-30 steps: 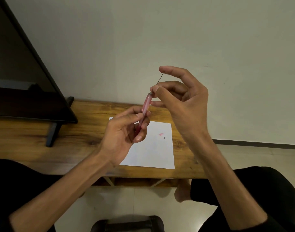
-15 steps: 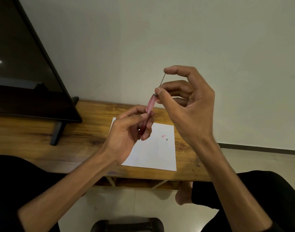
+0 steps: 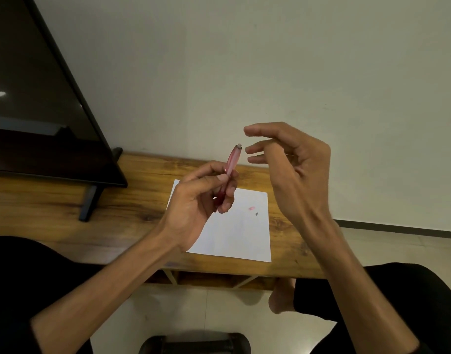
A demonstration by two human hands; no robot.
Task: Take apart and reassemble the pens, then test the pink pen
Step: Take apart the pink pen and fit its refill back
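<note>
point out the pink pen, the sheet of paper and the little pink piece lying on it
pink pen point(image 3: 231, 160), head view, on the translucent barrel above the left hand's fingers
sheet of paper point(image 3: 234, 238), head view, on a bare white part near its middle
little pink piece point(image 3: 251, 208), head view, on its middle

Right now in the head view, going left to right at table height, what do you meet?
Dark screen → its stand foot → left hand holding the pink pen → small pink piece → small dark piece → right hand, fingers loosely open.

Dim soft indoor light, lamp glare on screen point(image 3: 1, 94), wide-angle edge distortion
</note>
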